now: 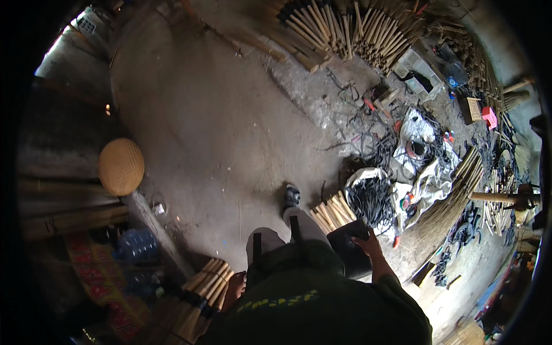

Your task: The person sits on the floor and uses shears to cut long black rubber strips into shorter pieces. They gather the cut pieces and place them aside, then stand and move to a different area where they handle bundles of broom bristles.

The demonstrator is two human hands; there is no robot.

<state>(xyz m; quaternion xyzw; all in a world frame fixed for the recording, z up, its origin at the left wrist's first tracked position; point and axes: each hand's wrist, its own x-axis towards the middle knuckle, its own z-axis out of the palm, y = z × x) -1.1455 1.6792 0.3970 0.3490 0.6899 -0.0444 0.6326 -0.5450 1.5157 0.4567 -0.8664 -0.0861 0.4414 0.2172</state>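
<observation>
My right hand (pixel 368 246) grips the upper edge of a dark, flat, stiff-looking piece (pixel 348 246) beside my right thigh; its material is hard to make out. Low on the left, my left hand (pixel 234 286) is beside a bundle of pale wooden sticks (pixel 211 280) with dark bands. Shade and my body mostly hide its fingers, so whether it grips the bundle does not show. Just beyond the dark piece lie more pale sticks (pixel 332 213). A white sack (pixel 368 173) full of black strips (pixel 374 201) stands to their right.
Fanned sticks (pixel 322 26) lie at the far side, near a pale crate (pixel 417 75). Black strips (pixel 376 144) and white sacking (pixel 431 184) cover the right floor, beside long broom bristles (pixel 443 213). On the left are a round woven tray (pixel 121 167) and a water jug (pixel 137 246).
</observation>
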